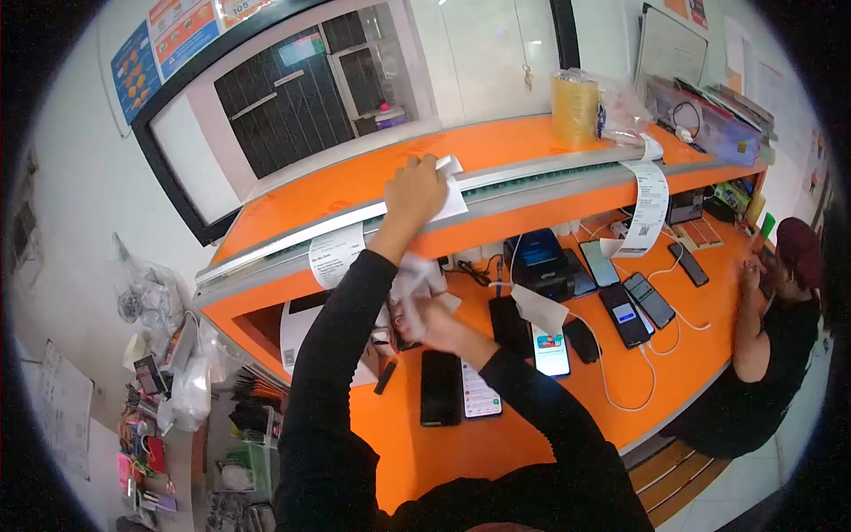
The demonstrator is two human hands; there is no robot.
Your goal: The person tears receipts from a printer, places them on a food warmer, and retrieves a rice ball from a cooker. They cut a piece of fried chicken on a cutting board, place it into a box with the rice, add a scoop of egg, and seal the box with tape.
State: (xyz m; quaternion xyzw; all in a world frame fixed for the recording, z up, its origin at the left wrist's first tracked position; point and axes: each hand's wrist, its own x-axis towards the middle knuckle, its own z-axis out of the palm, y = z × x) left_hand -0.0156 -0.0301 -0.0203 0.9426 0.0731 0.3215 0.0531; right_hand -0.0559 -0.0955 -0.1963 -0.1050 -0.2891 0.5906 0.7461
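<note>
My left hand (415,191) is up at the counter's raised ledge, its fingers closed on a folded white paper slip (452,202) by the metal rail (532,177). Lower down, under the ledge, my right hand (434,324) grips a white paper strip (412,288), which is smeared by motion. A printed receipt (337,255) hangs from the rail beside my left forearm. Below my right hand, a dark phone (441,387) and a phone with a lit screen (480,390) lie on the orange counter (417,461).
Several phones and white cables lie to the right, near a black printer (541,264) and a computer mouse (582,340). A long receipt (647,208) hangs over the ledge. Yellow tape rolls (574,106) stand on top. Another person (762,355) sits at the right end.
</note>
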